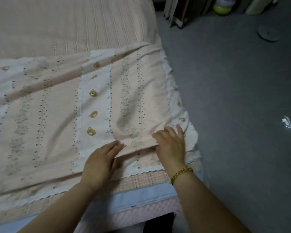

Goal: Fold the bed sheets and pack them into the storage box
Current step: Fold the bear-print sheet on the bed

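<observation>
A pink and white bed sheet (62, 105) with bear and flower stripes lies folded over itself across the bed, its upper layer ending in a near edge just short of the scalloped lower hem. My left hand (99, 163) lies flat, fingers straight, touching that upper edge. My right hand (170, 145), with a beaded bracelet on the wrist, rests palm down on the same edge near the sheet's right corner, fingers spread. No storage box is in view.
The bed (57, 27) carries a pale pink striped cover, and its corner ends near the bottom middle. Grey floor (233, 98) lies to the right, with a scrap of plastic (286, 122), a round disc (268, 33), leaning boards (180, 10) and a green-yellow toy (223, 7).
</observation>
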{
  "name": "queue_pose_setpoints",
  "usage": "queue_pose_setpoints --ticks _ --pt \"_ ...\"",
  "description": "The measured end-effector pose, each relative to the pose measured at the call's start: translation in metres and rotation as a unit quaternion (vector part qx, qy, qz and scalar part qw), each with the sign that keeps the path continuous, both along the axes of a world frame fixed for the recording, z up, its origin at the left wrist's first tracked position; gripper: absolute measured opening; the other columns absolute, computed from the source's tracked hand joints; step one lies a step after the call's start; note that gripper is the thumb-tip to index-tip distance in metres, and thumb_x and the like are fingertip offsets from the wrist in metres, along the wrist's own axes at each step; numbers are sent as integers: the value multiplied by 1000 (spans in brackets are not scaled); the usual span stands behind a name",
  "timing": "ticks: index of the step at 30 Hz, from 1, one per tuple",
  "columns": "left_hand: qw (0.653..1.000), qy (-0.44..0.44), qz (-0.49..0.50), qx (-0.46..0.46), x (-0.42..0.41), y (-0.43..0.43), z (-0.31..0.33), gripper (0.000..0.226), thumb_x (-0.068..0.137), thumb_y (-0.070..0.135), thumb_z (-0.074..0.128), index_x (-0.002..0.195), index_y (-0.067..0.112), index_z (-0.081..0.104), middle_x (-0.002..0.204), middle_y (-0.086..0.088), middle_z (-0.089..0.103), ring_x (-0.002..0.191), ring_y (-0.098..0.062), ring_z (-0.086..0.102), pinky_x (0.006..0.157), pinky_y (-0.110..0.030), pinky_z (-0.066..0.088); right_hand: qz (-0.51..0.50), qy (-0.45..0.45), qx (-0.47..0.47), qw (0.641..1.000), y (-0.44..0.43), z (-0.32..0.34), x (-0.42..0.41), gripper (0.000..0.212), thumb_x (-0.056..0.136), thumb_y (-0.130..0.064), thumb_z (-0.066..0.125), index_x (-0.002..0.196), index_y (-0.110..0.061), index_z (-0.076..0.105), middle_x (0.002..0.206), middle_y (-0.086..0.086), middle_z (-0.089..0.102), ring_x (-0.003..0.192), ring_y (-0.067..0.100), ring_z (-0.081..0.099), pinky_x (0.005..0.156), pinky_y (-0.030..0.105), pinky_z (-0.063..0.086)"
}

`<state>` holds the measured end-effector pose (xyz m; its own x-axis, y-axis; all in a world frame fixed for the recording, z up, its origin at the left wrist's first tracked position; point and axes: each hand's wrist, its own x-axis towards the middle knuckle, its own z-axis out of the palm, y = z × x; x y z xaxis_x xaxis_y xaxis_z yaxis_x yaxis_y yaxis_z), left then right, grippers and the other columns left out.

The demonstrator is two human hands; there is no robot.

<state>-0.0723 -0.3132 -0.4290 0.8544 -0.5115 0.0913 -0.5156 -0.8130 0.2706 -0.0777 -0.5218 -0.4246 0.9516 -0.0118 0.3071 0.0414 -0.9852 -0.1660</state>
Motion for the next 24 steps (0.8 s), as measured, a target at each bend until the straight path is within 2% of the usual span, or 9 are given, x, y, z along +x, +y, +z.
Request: queue_pose_setpoints --ticks 2,4,7,9,12,15,17,21,24 --pt "1000 -2 2 -28 -6 -24 0 48 93 34 32 100 10 72 99 -10 72 78 -26 72 59 -36 56 3 -41 9 999 -43 7 5 32 64 -13 38 61 -19 69 64 -5 67 75 18 66 92 37 28" --pt "999 7 9 -37 -10 -54 1 43 89 30 35 100 11 72 101 -9 72 79 -26 72 60 -35 56 21 -56 35 998 -86 7 7 28 65 -16 40 57 -15 67 62 0 66 78 18 60 86 36 33" --pt "999 22 -4 -32 -17 -91 -1 39 77 27 41 94 14 74 96 -7 73 78 -21 72 58 -26 54 70 -16 50 996 -122 -9 6 27 63 -17 40 55 -12 65 54 3 61 58 21 61 73 28 36" --pt "999 29 -15 -34 -17 -114 -2 40 74 33 44 99 17 71 98 -6 73 81 -19 71 69 -23 50 72 23 66 995 -132 -21 0 27 64 -17 40 57 -12 66 54 3 59 57 22 60 71 27 34" --pt "999 38 6 -22 -11 -141 -7 43 74 39 44 110 18 57 98 -10 70 87 -21 60 60 -24 53 50 75 99 991 -142 -40 -13 30 64 -30 44 70 -14 68 65 0 63 76 14 46 72 25 32" --pt "998 52 28 -21 2 -155 -6 42 69 39 44 90 15 71 77 -4 69 61 -21 65 45 -19 47 65 97 75 990 -153 -48 -21 23 62 -31 48 63 -20 68 60 -5 62 64 14 56 68 22 29" --pt "997 50 25 -44 12 -161 3 38 69 37 45 75 14 75 67 -1 69 54 -17 65 39 -18 43 67 53 53 995 -165 -41 -15 26 64 -26 43 52 -20 66 52 -5 59 54 17 57 63 21 26" --pt "990 31 -24 -135 19 -158 26 54 91 45 40 69 6 70 61 -4 60 67 -12 46 56 -21 37 25 -109 58 992 -179 -3 13 24 71 -18 46 63 -15 69 64 0 66 72 17 39 62 28 25" --pt "988 67 -76 -119 10 -155 30 59 94 48 34 61 11 66 64 -2 58 67 -8 42 57 -19 34 -35 -141 80 986 -191 -1 10 21 67 -11 46 56 -11 64 68 6 67 72 19 39 63 29 29"
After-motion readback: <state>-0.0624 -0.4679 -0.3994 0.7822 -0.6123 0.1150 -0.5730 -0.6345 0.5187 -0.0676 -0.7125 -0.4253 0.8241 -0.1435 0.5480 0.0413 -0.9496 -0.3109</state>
